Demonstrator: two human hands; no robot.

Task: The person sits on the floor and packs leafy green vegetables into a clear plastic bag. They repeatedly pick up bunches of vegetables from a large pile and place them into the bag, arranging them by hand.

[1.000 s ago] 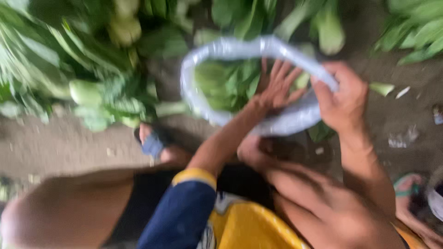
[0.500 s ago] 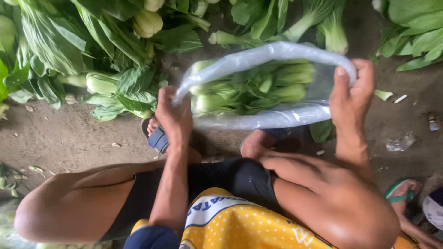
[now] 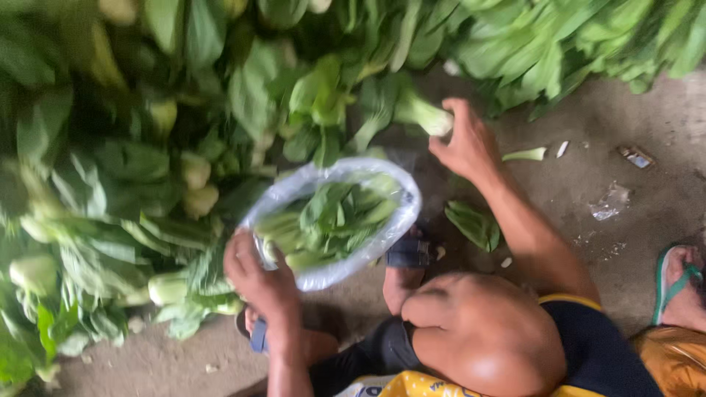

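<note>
Bare dirt ground [image 3: 588,132] is stretching across the head view, and heaps of leafy greens [image 3: 184,110] are piling along its far side and left. Down at the centre, the left hand [image 3: 261,276] is gripping the near rim of a clear plastic bag [image 3: 331,220], fingers closed on the film, holding its mouth open over the greens already packed inside. Out past the bag, the right hand [image 3: 467,143] is closing around the pale base of a bok choy head [image 3: 423,114] at the edge of the pile. A loose leaf [image 3: 474,224] is lying on the dirt just beside the bag. One risk I'm judging: with a single hand supporting that full bag, the thin rim could slip or sag, spilling greens onto the dirt.
</note>
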